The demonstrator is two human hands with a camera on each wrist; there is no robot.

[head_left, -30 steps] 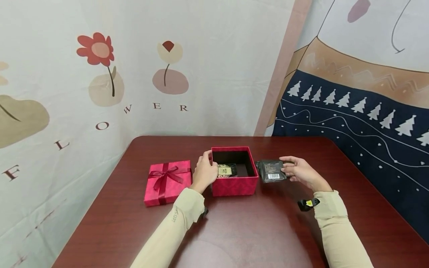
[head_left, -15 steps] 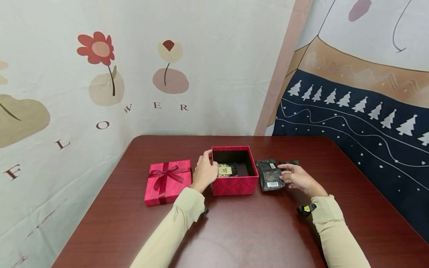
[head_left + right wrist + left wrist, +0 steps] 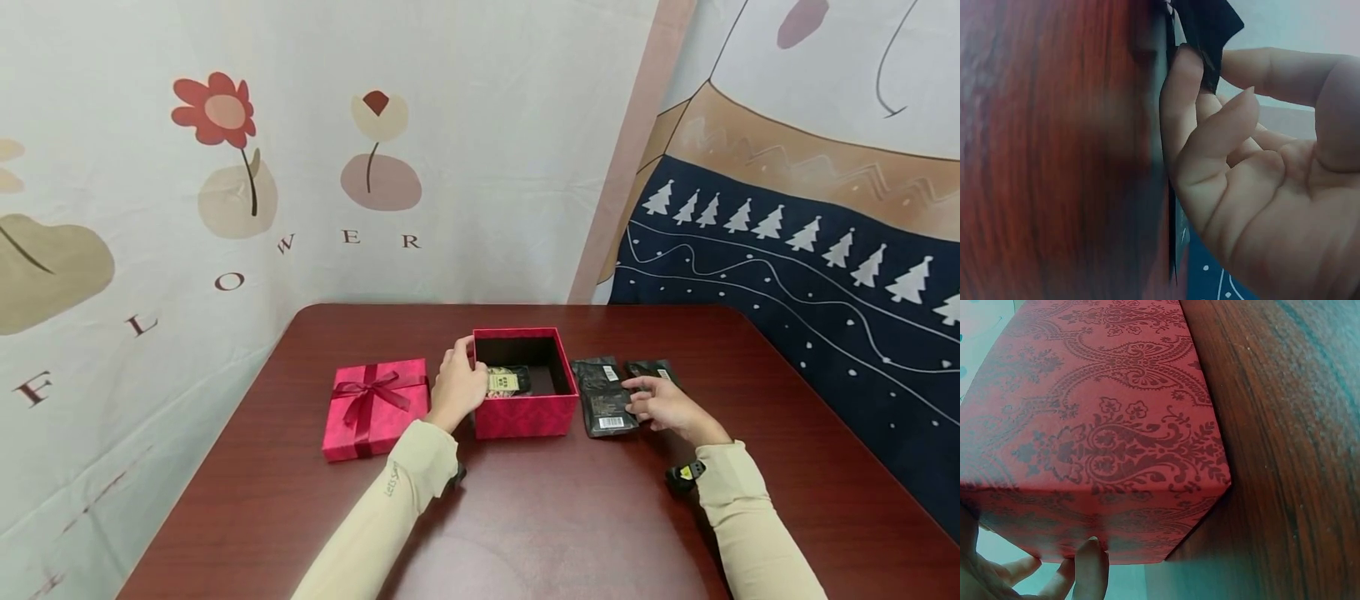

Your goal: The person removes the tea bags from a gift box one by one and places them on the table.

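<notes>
Left hand has its fingers bent around the left wall of the red patterned gift box. Right hand nearly closed, pinching the right edge of the front black packet, right of the box. 2 more: rear black packet adjoining, far-right black packet beyond the hand. 1 labelled packet inside box. Ribboned lid at left.

Black packet beside lidless box
</notes>
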